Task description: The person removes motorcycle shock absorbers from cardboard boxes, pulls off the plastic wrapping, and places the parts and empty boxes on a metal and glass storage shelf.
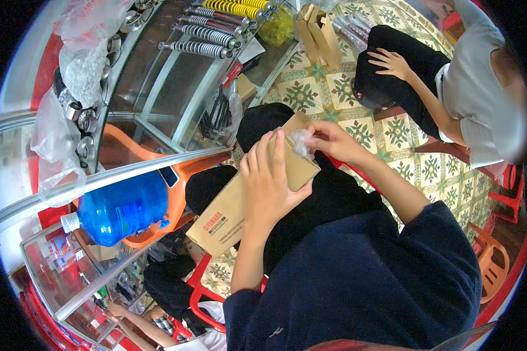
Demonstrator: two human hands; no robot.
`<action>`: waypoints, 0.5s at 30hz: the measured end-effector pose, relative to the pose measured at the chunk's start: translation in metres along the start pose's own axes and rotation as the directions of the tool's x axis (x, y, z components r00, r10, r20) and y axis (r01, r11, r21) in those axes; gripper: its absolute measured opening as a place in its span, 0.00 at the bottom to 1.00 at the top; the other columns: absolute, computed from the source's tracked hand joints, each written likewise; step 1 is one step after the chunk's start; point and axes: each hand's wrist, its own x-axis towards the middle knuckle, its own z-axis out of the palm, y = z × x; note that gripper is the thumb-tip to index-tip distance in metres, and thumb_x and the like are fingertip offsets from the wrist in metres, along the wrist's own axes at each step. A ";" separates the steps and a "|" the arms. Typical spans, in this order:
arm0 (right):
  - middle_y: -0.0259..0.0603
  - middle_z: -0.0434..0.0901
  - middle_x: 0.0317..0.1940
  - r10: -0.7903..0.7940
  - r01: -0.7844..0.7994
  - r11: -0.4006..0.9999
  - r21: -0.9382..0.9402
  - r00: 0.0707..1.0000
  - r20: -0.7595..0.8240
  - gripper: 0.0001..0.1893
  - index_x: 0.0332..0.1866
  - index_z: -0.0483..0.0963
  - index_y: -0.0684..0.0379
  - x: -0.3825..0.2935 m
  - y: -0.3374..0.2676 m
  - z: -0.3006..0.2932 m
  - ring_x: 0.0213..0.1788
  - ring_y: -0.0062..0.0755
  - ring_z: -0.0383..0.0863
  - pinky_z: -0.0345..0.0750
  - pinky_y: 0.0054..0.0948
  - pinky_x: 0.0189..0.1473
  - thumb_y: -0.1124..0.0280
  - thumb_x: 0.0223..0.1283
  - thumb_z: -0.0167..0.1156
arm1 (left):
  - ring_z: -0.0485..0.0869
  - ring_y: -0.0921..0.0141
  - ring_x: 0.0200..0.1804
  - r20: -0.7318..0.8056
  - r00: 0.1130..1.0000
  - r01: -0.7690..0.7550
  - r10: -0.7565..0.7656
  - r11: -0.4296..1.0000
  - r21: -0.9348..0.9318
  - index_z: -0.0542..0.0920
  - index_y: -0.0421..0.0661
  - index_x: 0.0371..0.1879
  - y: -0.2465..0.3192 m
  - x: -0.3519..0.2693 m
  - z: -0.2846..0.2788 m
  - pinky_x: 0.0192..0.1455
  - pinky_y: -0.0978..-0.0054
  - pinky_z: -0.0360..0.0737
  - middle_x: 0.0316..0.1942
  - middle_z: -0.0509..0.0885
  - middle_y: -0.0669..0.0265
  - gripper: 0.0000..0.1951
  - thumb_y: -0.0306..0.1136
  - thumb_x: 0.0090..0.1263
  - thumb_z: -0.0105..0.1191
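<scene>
A long brown cardboard box (221, 226) with Yamaha print lies slantwise across the person's lap. My left hand (268, 175) grips it around its upper part, fingers spread over the top face and the thumb at the near side. At the box's upper right end, my right hand (329, 140) pinches a crumpled piece of clear plastic (301, 142) that sticks out by the raised cardboard flap (299, 119). What the box holds is hidden.
Shock absorbers (197, 48) lie on a glass display case to the upper left. A blue water bottle (123, 208) rests on an orange chair (182, 175). Brown boxes (327, 41) stand on the tiled floor. One person (474, 96) sits at the right, another at the lower left.
</scene>
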 end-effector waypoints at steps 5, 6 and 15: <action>0.54 0.72 0.64 0.017 0.020 0.969 0.248 0.989 -0.149 0.12 0.51 0.69 0.60 -0.012 -0.019 0.000 0.62 0.40 0.76 0.72 0.40 0.65 0.63 0.73 0.49 | 0.68 0.52 0.62 -0.003 1.000 -0.003 0.003 1.000 0.012 0.55 0.43 0.73 -0.004 -0.002 0.001 0.62 0.51 0.64 0.63 0.66 0.50 0.55 0.47 0.45 0.71; 0.54 0.72 0.64 0.020 0.017 0.970 0.243 0.989 -0.149 0.12 0.51 0.69 0.60 -0.011 -0.024 -0.006 0.62 0.40 0.76 0.72 0.40 0.65 0.63 0.73 0.49 | 0.68 0.52 0.62 -0.006 1.000 0.000 0.000 1.000 0.023 0.55 0.43 0.73 -0.005 -0.002 0.001 0.62 0.51 0.64 0.63 0.66 0.50 0.55 0.47 0.45 0.72; 0.56 0.77 0.53 -0.131 0.154 0.985 0.075 0.961 -0.245 0.31 0.74 0.45 0.47 -0.002 -0.041 -0.039 0.54 0.50 0.80 0.76 0.43 0.59 0.50 0.72 0.43 | 0.68 0.52 0.62 0.027 0.999 0.025 -0.027 0.998 0.062 0.55 0.43 0.73 -0.004 -0.001 -0.002 0.63 0.51 0.64 0.65 0.66 0.50 0.55 0.50 0.45 0.70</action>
